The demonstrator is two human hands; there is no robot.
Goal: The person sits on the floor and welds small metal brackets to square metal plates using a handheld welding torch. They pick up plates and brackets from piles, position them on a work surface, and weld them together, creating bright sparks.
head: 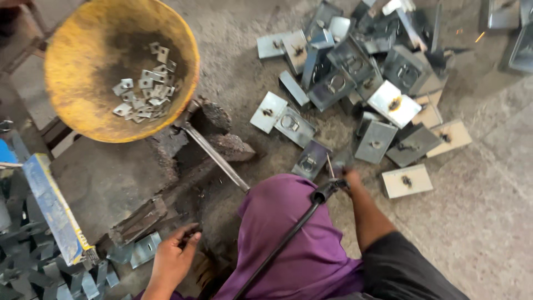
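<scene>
The right hand [348, 179] is closed around the handle of a welding holder [327, 190], whose black cable [280, 244] runs back across the purple cloth [294, 239] over the knee. From the holder a thin rod [330, 165] points up and away from the person, its long axis nearly straight toward the small grey metal box [311, 159] lying just beyond the knuckles; the rod's tip sits at or just beside that box, though whether it touches cannot be told. This box is the nearest one of a loose heap of metal boxes [355, 72] and flat plates spread farther off on the concrete floor [488, 222]. The left hand [173, 256] is well apart on the other side of the knee, fingers curled and seemingly pinching something small and dark near a bent metal piece [145, 249]. So the right hand is far nearer the box. A yellow pan [83, 105] of small metal tabs [145, 89] sits beyond the left hand.
</scene>
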